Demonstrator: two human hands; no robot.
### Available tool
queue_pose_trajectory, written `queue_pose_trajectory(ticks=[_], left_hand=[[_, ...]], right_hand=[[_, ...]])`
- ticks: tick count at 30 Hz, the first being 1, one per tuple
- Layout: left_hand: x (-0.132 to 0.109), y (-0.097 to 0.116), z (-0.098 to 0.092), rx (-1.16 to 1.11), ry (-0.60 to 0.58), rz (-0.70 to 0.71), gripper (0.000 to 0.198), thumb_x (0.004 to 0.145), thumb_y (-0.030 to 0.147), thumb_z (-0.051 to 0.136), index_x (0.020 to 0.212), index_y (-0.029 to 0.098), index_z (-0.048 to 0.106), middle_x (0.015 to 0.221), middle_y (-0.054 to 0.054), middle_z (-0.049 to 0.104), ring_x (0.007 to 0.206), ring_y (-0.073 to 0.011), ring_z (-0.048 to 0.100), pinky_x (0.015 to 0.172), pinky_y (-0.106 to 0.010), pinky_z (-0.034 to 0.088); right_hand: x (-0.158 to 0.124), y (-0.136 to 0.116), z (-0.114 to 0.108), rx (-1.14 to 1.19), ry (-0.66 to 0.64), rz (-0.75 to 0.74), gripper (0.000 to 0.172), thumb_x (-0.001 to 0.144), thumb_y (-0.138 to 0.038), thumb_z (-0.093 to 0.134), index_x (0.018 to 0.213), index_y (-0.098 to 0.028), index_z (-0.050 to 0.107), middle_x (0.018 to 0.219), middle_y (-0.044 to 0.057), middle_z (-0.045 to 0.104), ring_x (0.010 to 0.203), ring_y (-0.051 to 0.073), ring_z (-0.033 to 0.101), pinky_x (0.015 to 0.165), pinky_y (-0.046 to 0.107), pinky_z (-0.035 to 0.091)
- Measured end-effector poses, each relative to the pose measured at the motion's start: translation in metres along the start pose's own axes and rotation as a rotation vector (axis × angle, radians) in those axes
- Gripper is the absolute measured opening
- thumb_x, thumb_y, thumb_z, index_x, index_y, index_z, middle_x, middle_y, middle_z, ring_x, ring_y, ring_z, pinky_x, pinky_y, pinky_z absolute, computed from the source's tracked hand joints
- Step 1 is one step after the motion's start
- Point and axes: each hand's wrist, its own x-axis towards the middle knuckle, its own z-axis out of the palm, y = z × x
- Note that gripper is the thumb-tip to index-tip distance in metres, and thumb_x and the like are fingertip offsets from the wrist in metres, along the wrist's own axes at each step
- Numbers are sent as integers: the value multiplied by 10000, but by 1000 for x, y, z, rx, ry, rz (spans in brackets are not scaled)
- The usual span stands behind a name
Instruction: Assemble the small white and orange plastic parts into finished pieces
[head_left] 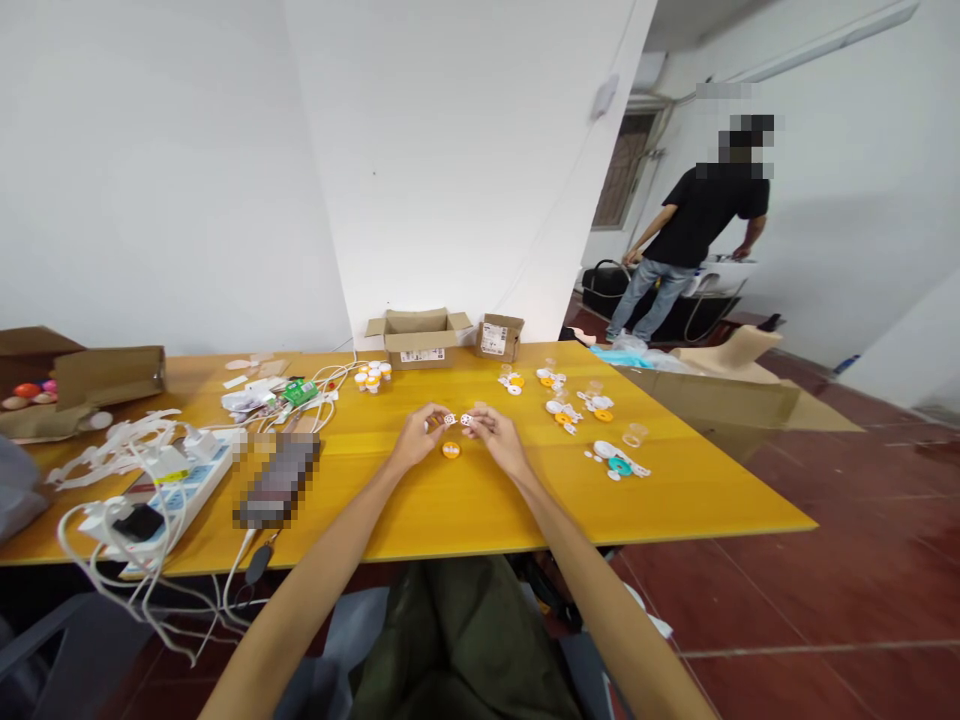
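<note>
My left hand (pixel 421 434) pinches a small white plastic part with holes (pixel 450 420) above the yellow table. Close beside it, my right hand (pixel 493 436) grips a similar white perforated part (pixel 466 420). The two parts are held near each other; whether they touch, I cannot tell. Just below them on the table lies a round orange piece (pixel 451 451) with white bits in it. To the right are small groups of loose parts: white and orange pieces (pixel 562 412), and a teal ring (pixel 620 466) with white pieces around it. A clear cup (pixel 635 435) lies there too.
An open cardboard box (pixel 418 340) and a smaller box (pixel 499 338) stand by the wall. White-and-orange assembled pieces (pixel 373 376) sit left of them. On the left are a phone (pixel 279 480), a power strip (pixel 184 495) and tangled cables. A person (pixel 701 215) stands at back right.
</note>
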Motion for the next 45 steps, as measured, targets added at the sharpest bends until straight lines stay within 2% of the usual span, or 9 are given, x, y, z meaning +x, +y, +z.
queue_pose_trajectory(ticks=[10, 17, 27, 32, 45], left_hand=[[0, 6, 3, -34, -18, -18, 129, 768, 184, 666, 885, 210, 712, 848, -16, 703, 795, -160, 631, 780, -291, 505], [-1, 7, 5, -59, -30, -14, 124, 766, 188, 671, 874, 209, 727, 820, -17, 703, 790, -160, 633, 766, -286, 504], [1, 5, 7, -290, -75, -169, 185, 734, 261, 724, 900, 181, 720, 840, -37, 743, 800, -170, 688, 798, -298, 536], [2, 9, 5, -381, -77, -223, 212, 701, 313, 763, 864, 184, 722, 863, -50, 758, 834, -197, 711, 821, -326, 557], [2, 12, 4, -468, -70, -296, 331, 616, 365, 835, 870, 174, 742, 880, -68, 775, 818, -211, 726, 819, -340, 573]], right_hand=[[1, -5, 0, -37, 6, -10, 251, 671, -434, 734, 801, -219, 732, 819, 39, 741, 741, 209, 700, 736, 359, 593], [2, 0, 3, -26, 41, 23, 270, 629, -421, 769, 802, -219, 721, 815, 38, 745, 753, 213, 701, 666, 329, 576], [0, -8, 5, -25, -3, 14, 208, 626, -394, 768, 722, -215, 721, 735, 22, 735, 656, 176, 655, 695, 328, 551], [-2, -12, 7, 13, -10, 23, 222, 615, -406, 772, 717, -219, 709, 719, 16, 726, 676, 184, 669, 694, 333, 561], [-3, -14, 8, 12, 2, 11, 293, 614, -468, 785, 721, -215, 683, 664, 4, 693, 624, 171, 653, 648, 320, 559]])
